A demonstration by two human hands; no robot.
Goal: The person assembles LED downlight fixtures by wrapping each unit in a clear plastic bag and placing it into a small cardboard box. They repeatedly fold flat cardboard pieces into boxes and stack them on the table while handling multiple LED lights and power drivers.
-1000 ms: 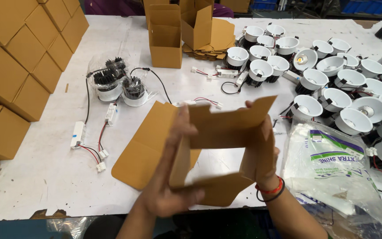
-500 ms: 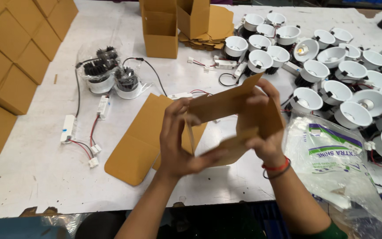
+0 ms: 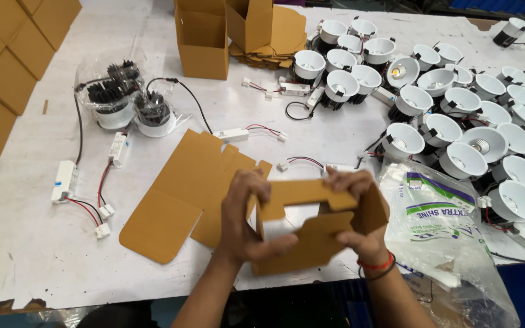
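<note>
- L hand (image 3: 245, 220) clamps left wall of half-folded cardboard box (image 3: 311, 228); held above table (image 3: 25, 255) edge
- R hand (image 3: 360, 212) pinches right side + flaps, prob. squaring it
- flat blank (image 3: 183, 188) just beside

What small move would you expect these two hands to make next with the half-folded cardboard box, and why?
Probably tucking the loose lower flap inward. The left hand and right hand hold the half-folded cardboard box above the table edge; its walls stand up, but that flap hangs open below, so the end is not yet closed.
</note>
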